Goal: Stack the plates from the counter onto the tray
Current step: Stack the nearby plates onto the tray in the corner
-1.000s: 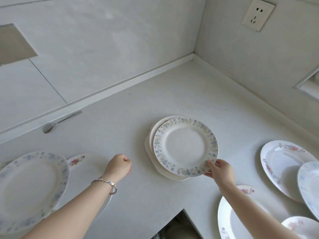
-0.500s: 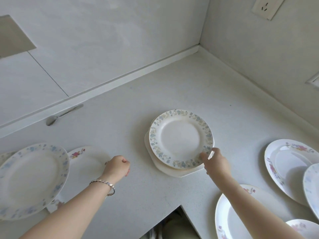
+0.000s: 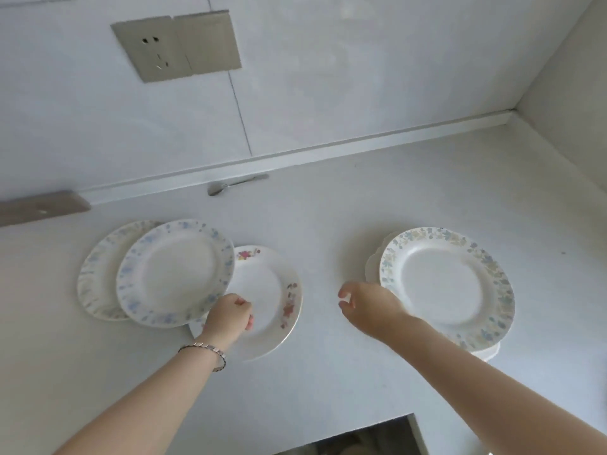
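Observation:
A plate with a blue and yellow leaf rim (image 3: 446,284) lies on the stack on the white scalloped tray (image 3: 373,268) at the right. My right hand (image 3: 368,307) hovers just left of it, fingers apart and empty. At the left, three plates overlap on the counter: a pale patterned one (image 3: 95,284), a blue-flowered one (image 3: 174,270) on top of it, and a red-flowered one (image 3: 272,290) partly under the blue one. My left hand (image 3: 230,315), with a bracelet on the wrist, sits curled over the red-flowered plate beside the blue plate's rim.
A metal spoon (image 3: 236,184) lies against the back wall's ledge. A wall socket (image 3: 174,47) is above it. A flat beige object (image 3: 42,206) sits at the far left. The counter has a cutout (image 3: 348,438) at its near edge, and a side wall closes the right.
My right hand set the leaf-rimmed plate on the tray stack, let go and moved left. My left hand shifted onto the red-flowered plate. The view swung left.

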A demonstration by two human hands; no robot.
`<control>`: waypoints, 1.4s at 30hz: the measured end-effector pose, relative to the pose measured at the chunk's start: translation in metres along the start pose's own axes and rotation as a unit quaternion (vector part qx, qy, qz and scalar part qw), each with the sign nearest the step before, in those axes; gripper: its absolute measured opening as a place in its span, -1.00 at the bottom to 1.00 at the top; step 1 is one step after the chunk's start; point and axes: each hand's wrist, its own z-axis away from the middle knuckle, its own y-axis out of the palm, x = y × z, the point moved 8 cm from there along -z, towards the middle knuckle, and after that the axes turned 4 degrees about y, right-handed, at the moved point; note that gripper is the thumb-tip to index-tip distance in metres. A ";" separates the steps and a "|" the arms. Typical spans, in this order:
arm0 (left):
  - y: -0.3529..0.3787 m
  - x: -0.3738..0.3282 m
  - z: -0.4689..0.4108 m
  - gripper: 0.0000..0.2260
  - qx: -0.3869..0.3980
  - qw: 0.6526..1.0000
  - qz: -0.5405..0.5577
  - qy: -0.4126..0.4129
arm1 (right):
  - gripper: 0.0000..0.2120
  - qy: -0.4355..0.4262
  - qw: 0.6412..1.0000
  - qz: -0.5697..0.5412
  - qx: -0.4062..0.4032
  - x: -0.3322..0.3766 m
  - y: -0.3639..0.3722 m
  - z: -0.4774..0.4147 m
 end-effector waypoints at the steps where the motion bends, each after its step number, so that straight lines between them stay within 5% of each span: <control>1: -0.022 0.011 -0.005 -0.75 -0.029 0.999 0.019 -0.016 | -0.71 -0.007 1.000 -0.001 0.008 0.016 0.007 -0.004; 6: -0.113 0.087 -0.031 -0.90 -0.117 0.981 0.106 -0.116 | -0.77 -0.005 0.999 0.014 0.036 0.076 0.042 -0.021; 9: -0.140 0.117 -0.032 -0.58 -0.162 0.945 0.223 -0.178 | -0.77 0.008 0.999 0.020 0.034 0.098 0.052 -0.029; 12: -0.130 0.115 -0.038 -0.90 -0.076 0.904 0.369 -0.203 | -0.76 0.032 0.999 0.004 0.030 0.108 0.057 -0.033; 17: -0.123 0.113 -0.053 -0.79 -0.019 0.852 0.494 -0.171 | -0.77 0.071 0.997 0.023 0.034 0.102 0.068 -0.030; 29: -0.116 0.035 -0.032 -0.83 0.028 0.897 0.439 -0.044 | -0.81 0.106 0.993 -0.048 -0.004 0.039 0.027 -0.011; 42: 0.068 -0.107 0.046 -0.87 0.183 0.920 0.346 0.013 | -0.90 0.221 0.960 -0.117 -0.122 -0.167 -0.059 0.058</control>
